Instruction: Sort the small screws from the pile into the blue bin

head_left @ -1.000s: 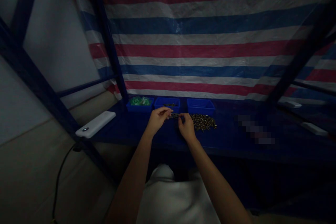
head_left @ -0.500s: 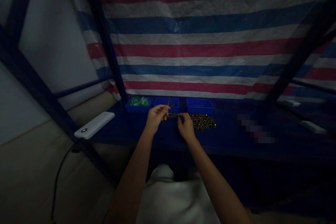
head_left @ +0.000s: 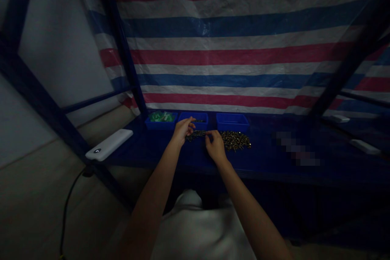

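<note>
Head view: blue table [head_left: 262, 158], bearing three blue plastic bins in a row at the far edge: left bin [head_left: 160, 125], with green and white packets [head_left: 161, 116]; middle bin [head_left: 201, 126], with a few small metal pieces [head_left: 199, 120]; right bin [head_left: 233, 127]. Left hand [head_left: 182, 130], at the middle bin's near side, fingers curled, thumb near forefinger; cannot tell whether anything is pinched. Right hand [head_left: 215, 146], fingers bent, tips beside slender metal pieces [head_left: 198, 133] lying between the hands; grip cannot be told. Brassy metal fittings [head_left: 236, 141], one heap, just right of that hand.
</note>
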A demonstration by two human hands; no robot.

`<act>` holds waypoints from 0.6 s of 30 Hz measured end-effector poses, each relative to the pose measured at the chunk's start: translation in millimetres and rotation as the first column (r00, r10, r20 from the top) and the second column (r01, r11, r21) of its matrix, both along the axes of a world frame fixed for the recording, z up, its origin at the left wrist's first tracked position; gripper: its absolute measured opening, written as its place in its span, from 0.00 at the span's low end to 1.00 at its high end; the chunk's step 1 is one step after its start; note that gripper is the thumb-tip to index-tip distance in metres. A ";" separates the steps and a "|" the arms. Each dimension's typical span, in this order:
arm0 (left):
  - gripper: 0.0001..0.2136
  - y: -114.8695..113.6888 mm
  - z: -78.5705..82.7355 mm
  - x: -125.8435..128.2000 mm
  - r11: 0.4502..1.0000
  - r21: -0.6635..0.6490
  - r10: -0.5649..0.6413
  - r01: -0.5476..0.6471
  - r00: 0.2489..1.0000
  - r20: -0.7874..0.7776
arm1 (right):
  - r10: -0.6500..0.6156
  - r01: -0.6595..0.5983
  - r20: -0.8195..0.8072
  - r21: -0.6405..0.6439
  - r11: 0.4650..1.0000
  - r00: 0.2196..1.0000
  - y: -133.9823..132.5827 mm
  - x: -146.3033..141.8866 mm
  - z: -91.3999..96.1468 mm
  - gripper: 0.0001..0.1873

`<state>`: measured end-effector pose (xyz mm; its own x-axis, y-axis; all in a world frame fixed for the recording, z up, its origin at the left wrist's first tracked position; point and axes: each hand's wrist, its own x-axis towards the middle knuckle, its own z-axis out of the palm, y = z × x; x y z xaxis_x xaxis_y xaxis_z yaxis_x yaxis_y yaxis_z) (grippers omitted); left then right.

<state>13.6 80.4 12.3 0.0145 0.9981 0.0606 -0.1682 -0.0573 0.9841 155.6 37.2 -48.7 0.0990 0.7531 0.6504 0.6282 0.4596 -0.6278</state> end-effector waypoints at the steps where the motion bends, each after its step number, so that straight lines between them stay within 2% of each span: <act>1: 0.16 -2.7 -3.2 -2.6 1.000 0.014 0.008 -0.008 1.000 -0.008 | 0.005 -0.005 0.019 -0.009 1.000 1.000 0.3 -0.7 0.5 0.08; 5: 0.15 -17.2 -20.0 -12.8 0.993 0.069 0.101 -0.097 0.993 -0.060 | 0.030 -0.014 0.183 -0.090 0.996 0.983 1.8 -7.9 4.0 0.08; 10: 0.13 -25.0 -43.1 -18.6 0.954 0.171 0.270 -0.244 0.951 -0.149 | 0.076 0.039 0.449 -0.242 0.970 0.890 3.0 -25.5 13.3 0.10; 13: 0.12 -23.6 -52.1 -19.4 0.940 0.231 0.301 -0.251 0.929 -0.217 | 0.077 0.095 0.548 -0.278 0.956 0.833 4.2 -34.1 19.8 0.11; 18: 0.09 -24.1 -58.1 -20.4 0.915 0.333 0.340 -0.228 0.880 -0.331 | 0.055 0.156 0.645 -0.265 0.951 0.762 5.5 -40.7 27.4 0.12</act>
<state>-6.8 56.3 -45.8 -0.1895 0.9049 0.3812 0.2748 -0.3238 0.9053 115.0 42.8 -21.3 -0.2156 0.9190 0.3302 0.9449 0.2816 -0.1668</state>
